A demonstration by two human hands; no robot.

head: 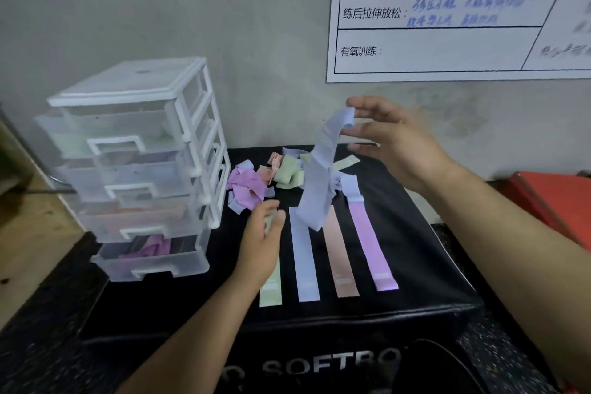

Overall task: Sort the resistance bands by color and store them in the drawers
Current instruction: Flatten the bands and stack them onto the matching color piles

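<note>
1. the right hand [393, 144] is up near the wall, fingers [367, 104] long and loosely spread, with the top end of a lavender band [323, 169] caught between thumb and forefinger – a light pinch, not a fist.
2. the left hand [260, 243] is low over the black mat [415, 265], fingers together and slightly curled, holding nothing that i can see; it hovers just over the top of the green strip [270, 289].
3. the held band hangs down in a limp curve, its lower end dangling near the top of the flat blue strip [305, 259]. it looks thin, soft and nearly weightless – it will flop and twist, so i'd take it at an end, or at both ends to keep it straight.
4. four bands lie flat side by side: green, blue, then a peach strip [340, 265] and a pink strip [371, 243], looking like colour markers.
5. behind them sits a tangled pile of bands [271, 176], pink, peach, green and lavender mixed together; pulling one out may drag its neighbours.
6. to the left stands the clear drawer unit [134, 169], drawers pulled partly out – pink bands show in the bottom one, peach above, something pale green higher up.
7. i'd judge the sorting well underway, but the pile is not yet cleared.
</note>
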